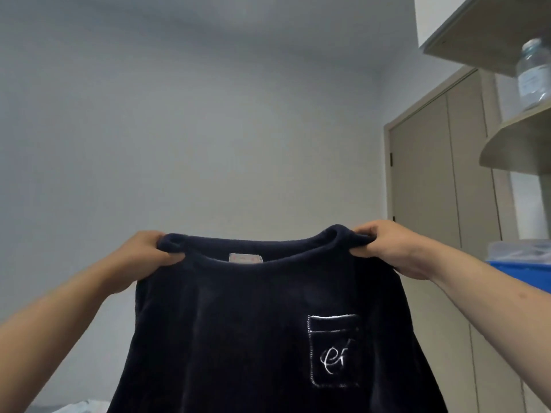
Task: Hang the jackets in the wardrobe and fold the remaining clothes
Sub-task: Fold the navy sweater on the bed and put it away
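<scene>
A dark navy top hangs in the air in front of me, held up by its shoulders. It has a round neckline with a small label inside and a chest pocket stitched in white with a cursive mark. My left hand grips the left shoulder at the collar. My right hand grips the right shoulder the same way. The bottom of the top runs out of view below.
A plain grey wall fills the background. Beige wardrobe doors stand shut at the right. Curved shelves at the far right carry a clear bottle. A blue bin sits below them. Pale fabric shows at the lower left.
</scene>
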Demonstrator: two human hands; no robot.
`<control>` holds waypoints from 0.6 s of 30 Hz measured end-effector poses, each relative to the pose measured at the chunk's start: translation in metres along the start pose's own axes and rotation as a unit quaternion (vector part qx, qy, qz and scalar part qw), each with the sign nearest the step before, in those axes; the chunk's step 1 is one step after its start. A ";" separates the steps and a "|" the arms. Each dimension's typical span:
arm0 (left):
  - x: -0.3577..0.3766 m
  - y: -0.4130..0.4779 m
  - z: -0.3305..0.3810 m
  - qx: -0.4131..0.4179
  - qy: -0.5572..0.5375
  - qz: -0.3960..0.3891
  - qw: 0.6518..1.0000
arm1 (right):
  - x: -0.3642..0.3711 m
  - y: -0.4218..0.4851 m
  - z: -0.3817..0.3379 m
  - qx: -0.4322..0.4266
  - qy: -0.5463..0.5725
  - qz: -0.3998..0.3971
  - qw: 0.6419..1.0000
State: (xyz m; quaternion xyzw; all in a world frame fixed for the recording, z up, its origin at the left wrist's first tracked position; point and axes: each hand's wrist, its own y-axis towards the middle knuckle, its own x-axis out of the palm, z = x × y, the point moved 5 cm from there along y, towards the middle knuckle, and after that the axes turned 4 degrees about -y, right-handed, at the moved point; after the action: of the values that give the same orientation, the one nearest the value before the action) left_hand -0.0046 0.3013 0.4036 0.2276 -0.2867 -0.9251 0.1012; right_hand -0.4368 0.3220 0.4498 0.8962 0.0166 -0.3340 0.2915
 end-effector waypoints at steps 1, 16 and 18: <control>-0.006 0.007 0.010 0.008 0.011 -0.001 1.000 | -0.007 0.000 -0.004 0.001 -0.015 -0.011 1.000; -0.115 0.011 0.147 0.120 0.495 0.190 0.840 | -0.044 0.019 -0.066 -0.047 -0.134 0.174 0.975; -0.129 0.003 0.146 0.115 0.448 0.175 0.869 | -0.041 0.017 -0.072 -0.057 -0.130 0.161 0.977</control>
State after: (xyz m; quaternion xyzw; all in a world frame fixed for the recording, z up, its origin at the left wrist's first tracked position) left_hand 0.0384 0.4106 0.5584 0.5740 -0.3498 -0.6513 0.3522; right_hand -0.4226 0.3527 0.5270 0.8178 -0.1472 -0.3951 0.3917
